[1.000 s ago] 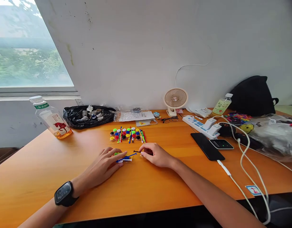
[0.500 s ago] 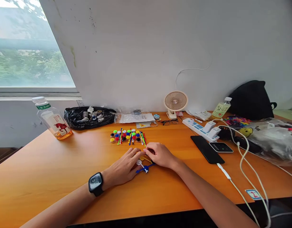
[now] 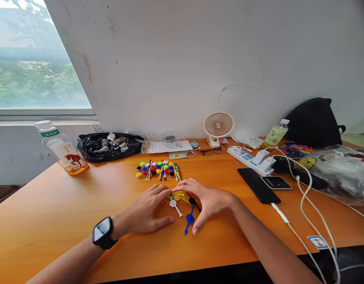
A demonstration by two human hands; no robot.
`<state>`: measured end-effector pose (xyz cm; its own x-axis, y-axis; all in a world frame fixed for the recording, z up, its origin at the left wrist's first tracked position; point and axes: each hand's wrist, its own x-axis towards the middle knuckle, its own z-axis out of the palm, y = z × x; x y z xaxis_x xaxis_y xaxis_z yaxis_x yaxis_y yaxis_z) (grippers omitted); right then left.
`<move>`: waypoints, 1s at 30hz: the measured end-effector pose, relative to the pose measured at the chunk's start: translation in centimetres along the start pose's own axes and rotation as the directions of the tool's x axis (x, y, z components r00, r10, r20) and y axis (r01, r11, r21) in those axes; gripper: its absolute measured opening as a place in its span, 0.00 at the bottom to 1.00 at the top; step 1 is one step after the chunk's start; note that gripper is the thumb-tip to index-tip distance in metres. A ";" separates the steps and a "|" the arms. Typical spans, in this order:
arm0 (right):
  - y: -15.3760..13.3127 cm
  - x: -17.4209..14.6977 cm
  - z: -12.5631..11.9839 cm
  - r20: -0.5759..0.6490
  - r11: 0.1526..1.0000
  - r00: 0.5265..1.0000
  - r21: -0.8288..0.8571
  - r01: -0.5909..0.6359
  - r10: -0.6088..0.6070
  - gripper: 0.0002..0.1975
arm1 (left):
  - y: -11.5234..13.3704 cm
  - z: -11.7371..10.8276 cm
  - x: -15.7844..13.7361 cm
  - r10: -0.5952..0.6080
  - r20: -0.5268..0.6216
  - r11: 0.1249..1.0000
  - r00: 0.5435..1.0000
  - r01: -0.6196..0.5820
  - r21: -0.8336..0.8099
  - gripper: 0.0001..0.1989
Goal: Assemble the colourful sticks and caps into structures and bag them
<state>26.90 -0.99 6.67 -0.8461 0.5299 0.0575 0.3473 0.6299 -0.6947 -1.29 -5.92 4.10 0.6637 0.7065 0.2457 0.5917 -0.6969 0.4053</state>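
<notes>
Light, Stiff: Pinch the Middle

Left hand [image 3: 143, 211] and right hand [image 3: 213, 203] arch open, thumbs spread, no firm grip visible. Between them on the table [image 3: 158, 256] lie a white spinner [image 3: 173, 203], a black spinner [image 3: 192, 201] and, by the right thumb, a blue spinner [image 3: 190, 218]. Probably slick plastic; thin arms might snap.

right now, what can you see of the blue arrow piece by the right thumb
The blue arrow piece looks like plastic: a slim shaft with a round disc around its middle. It lies on the table, arrowhead towards the near edge, beside the right hand. Its far end reaches the black piece; whether they touch is unclear.
</notes>
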 end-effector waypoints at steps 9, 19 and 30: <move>1.0 0.9 1.2 -0.098 0.995 0.990 0.013 -0.100 0.100 0.31 | 0.7 2.5 1.8 -0.106 -0.113 0.988 0.988 0.092 -0.123 0.15; 2.1 0.1 0.2 -0.108 0.990 0.986 -0.047 -0.136 0.130 0.27 | -5.9 -4.5 4.1 -0.264 -0.359 0.950 0.895 0.307 0.066 0.17; 2.0 0.5 -0.6 -0.279 0.990 0.957 -0.091 -0.108 0.078 0.18 | -19.3 -8.5 10.3 -0.798 -0.408 0.514 0.444 0.854 -0.077 0.27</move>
<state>27.38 0.83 5.74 -0.6698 0.7150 0.2005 0.4720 0.6183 -0.6284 -9.73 15.85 6.29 -0.3643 0.9200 0.1444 0.8362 0.2549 0.4857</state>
